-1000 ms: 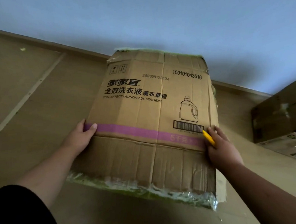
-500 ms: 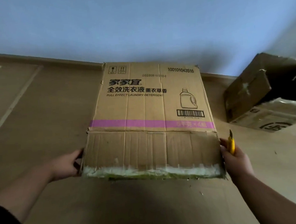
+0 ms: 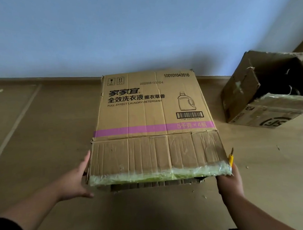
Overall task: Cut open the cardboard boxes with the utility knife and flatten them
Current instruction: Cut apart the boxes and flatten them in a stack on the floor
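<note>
A brown detergent box (image 3: 150, 115) with a pink stripe lies on the floor in front of me, printed side up. Its near flap carries a strip of clear and green tape (image 3: 160, 175) along the edge. My left hand (image 3: 74, 181) presses flat against the left side of the near flap, fingers straight. My right hand (image 3: 229, 181) is at the box's near right corner and grips a yellow utility knife (image 3: 231, 158) with its blade pointing up beside the flap.
A second cardboard box (image 3: 239, 94), open and lying on its side with torn tape, sits at the right near the wall. The wooden floor (image 3: 40, 131) spreads left and toward me. A pale wall (image 3: 141, 34) with a baseboard runs behind.
The box has tipped down flatter and come nearer to me. Both hands slid from the pink stripe to the near flap's sides. The knife now points upward.
</note>
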Available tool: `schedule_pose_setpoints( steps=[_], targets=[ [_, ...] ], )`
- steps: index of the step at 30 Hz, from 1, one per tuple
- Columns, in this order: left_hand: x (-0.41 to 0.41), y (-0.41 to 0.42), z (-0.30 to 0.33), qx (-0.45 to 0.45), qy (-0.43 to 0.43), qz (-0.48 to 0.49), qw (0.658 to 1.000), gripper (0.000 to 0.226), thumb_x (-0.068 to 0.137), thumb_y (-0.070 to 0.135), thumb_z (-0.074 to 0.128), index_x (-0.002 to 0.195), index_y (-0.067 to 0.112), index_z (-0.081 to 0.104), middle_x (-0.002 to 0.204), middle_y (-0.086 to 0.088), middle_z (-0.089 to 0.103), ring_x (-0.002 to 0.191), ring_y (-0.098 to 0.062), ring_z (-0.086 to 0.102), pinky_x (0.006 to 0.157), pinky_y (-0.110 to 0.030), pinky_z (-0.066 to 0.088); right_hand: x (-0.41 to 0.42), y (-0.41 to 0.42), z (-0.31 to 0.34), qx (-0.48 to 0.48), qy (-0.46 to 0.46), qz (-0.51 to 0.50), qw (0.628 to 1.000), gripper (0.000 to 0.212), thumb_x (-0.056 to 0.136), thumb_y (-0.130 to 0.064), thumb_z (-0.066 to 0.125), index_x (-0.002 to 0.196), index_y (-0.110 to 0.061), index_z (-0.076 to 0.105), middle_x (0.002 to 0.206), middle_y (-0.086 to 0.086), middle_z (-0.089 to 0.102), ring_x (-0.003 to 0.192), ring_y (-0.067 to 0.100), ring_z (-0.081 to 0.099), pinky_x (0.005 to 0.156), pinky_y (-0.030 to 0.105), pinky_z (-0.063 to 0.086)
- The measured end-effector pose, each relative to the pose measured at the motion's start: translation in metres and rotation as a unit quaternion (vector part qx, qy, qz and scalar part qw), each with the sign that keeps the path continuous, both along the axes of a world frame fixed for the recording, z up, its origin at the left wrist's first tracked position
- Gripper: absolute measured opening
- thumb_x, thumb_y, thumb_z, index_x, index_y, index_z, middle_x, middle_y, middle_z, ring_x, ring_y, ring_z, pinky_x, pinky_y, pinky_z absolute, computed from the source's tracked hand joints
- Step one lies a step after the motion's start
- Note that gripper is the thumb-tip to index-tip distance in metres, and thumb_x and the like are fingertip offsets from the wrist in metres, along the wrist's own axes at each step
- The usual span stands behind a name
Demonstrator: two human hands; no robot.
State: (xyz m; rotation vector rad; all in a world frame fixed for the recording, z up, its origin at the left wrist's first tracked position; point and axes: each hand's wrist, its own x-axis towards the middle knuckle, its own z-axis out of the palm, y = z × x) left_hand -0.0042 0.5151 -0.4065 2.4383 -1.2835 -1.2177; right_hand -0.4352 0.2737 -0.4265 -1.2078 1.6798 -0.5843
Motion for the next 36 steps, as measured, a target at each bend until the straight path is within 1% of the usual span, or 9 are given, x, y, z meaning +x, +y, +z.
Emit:
schedule_pose_setpoints(
  steps=[3, 7, 12, 14, 18, 21, 24, 28, 36],
  targets=[
    [-0.011, 0.002, -0.001, -0.051, -0.046, -0.028, 0.997, 0.136, 0.063, 0.059, 0.082, 0.145, 0.036, -0.024, 0.155, 0.014, -0.011, 0.147, -0.007, -0.005, 0.110, -0.016, 0.010, -0.003, -0.005, -0.005, -0.010, -0.005, -0.052, 0.999, 0.023, 0.080, -0.018, 0.050, 0.091, -0.035, 0.063, 0.077, 0.002, 0.063, 0.063, 0.020, 0.049, 0.062, 0.031, 0.040],
    [-0.024, -0.011, -0.008, -0.087, -0.090, 0.017, 0.992, 0.117, 0.076, 0.042, 0.079, 0.156, 0.025, -0.005, 0.163, -0.004, 0.008, 0.148, -0.023, 0.021, 0.111, -0.030, 0.029, -0.008, -0.009, -0.004, -0.023, -0.001, -0.049, 0.999, 0.031, 0.066, -0.018, 0.043, 0.088, -0.018, 0.065, 0.067, 0.002, 0.055, 0.060, 0.020, 0.044, 0.060, 0.027, 0.037],
    [-0.007, -0.006, -0.008, -0.091, -0.120, 0.080, 0.985, 0.086, 0.094, 0.007, 0.055, 0.154, 0.039, 0.004, 0.147, -0.014, 0.047, 0.127, -0.031, 0.052, 0.097, -0.037, 0.044, -0.037, -0.028, -0.004, -0.024, 0.051, -0.076, 0.996, 0.014, 0.087, -0.033, 0.067, 0.087, -0.019, 0.064, 0.066, 0.009, 0.055, 0.060, 0.027, 0.049, 0.057, 0.038, 0.045],
    [0.008, 0.005, -0.007, -0.101, -0.138, 0.103, 0.980, 0.084, 0.093, 0.001, 0.054, 0.152, 0.042, 0.011, 0.146, -0.013, 0.049, 0.128, -0.032, 0.052, 0.097, -0.037, 0.044, -0.047, -0.044, -0.001, -0.026, 0.065, -0.075, 0.995, 0.014, 0.089, -0.038, 0.068, 0.092, -0.025, 0.063, 0.074, 0.011, 0.060, 0.064, 0.030, 0.053, 0.061, 0.041, 0.047],
    [0.017, 0.003, -0.015, -0.107, -0.147, 0.123, 0.976, 0.074, 0.093, -0.001, 0.051, 0.155, 0.021, 0.019, 0.148, -0.016, 0.045, 0.131, -0.035, 0.049, 0.100, -0.036, 0.041, -0.052, -0.075, 0.009, -0.082, 0.153, 0.026, 0.985, 0.009, 0.091, -0.025, 0.068, 0.097, -0.022, 0.062, 0.081, 0.009, 0.063, 0.072, 0.032, 0.057, 0.067, 0.047, 0.050],
    [0.015, -0.025, -0.016, -0.117, -0.183, 0.115, 0.969, 0.083, 0.092, 0.007, 0.057, 0.157, 0.027, 0.009, 0.142, -0.021, 0.050, 0.106, -0.038, 0.062, 0.083, -0.041, 0.050, -0.043, -0.091, 0.021, -0.102, 0.218, 0.132, 0.962, 0.012, 0.087, -0.027, 0.072, 0.092, -0.025, 0.061, 0.077, 0.005, 0.064, 0.070, 0.027, 0.058, 0.061, 0.038, 0.048],
    [0.011, -0.050, -0.010, -0.121, -0.225, 0.111, 0.961, 0.098, 0.090, 0.002, 0.059, 0.155, 0.034, -0.007, 0.141, -0.021, 0.043, 0.073, -0.022, 0.059, 0.060, -0.032, 0.045, -0.035, -0.109, 0.034, -0.121, 0.280, 0.190, 0.933, 0.020, 0.085, -0.038, 0.074, 0.099, -0.030, 0.062, 0.079, 0.004, 0.063, 0.070, 0.026, 0.058, 0.059, 0.034, 0.046],
    [0.017, -0.058, -0.012, -0.112, -0.232, 0.101, 0.961, 0.093, 0.088, -0.006, 0.051, 0.156, 0.036, 0.004, 0.147, -0.018, 0.039, 0.106, -0.036, 0.060, 0.083, -0.041, 0.048, -0.025, -0.125, 0.049, -0.147, 0.345, 0.228, 0.898, 0.027, 0.087, -0.035, 0.072, 0.112, -0.028, 0.063, 0.091, 0.004, 0.058, 0.075, 0.025, 0.054, 0.055, 0.029, 0.039],
    [0.027, -0.055, -0.024, -0.117, -0.197, 0.126, 0.965, 0.098, 0.084, -0.012, 0.047, 0.153, 0.042, 0.005, 0.125, -0.021, 0.053, 0.081, -0.029, 0.057, 0.069, -0.034, 0.042, -0.014, -0.119, 0.054, -0.150, 0.394, 0.193, 0.886, 0.031, 0.089, -0.021, 0.064, 0.120, -0.019, 0.061, 0.093, 0.005, 0.045, 0.077, 0.028, 0.046, 0.059, 0.032, 0.038]
  ],
)
